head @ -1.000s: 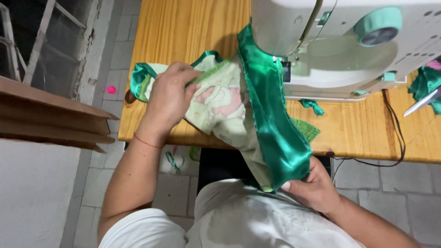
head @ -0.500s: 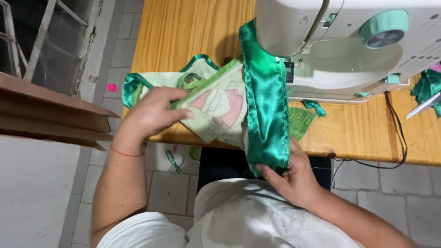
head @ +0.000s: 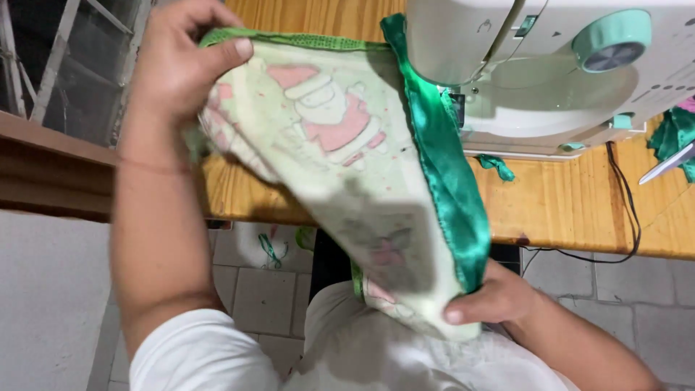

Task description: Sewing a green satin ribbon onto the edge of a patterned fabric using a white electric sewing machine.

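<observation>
Lifted off the bench since half a second ago, the pale printed cloth (head: 340, 166) is now hanging stretched in the air between both hands. Left hand (head: 181, 61) is pinching its upper corner by the green mesh edge, fingers closed on it. Right hand (head: 492, 300) is clamping the lower corner near the lap, where the green satin trim (head: 449, 174) ends. That trim is already running down one whole edge, looking attached. Beyond, the white sewing machine (head: 550, 72) is sitting on the wooden bench (head: 572, 210), with green scraps (head: 498, 166) beside it.
</observation>
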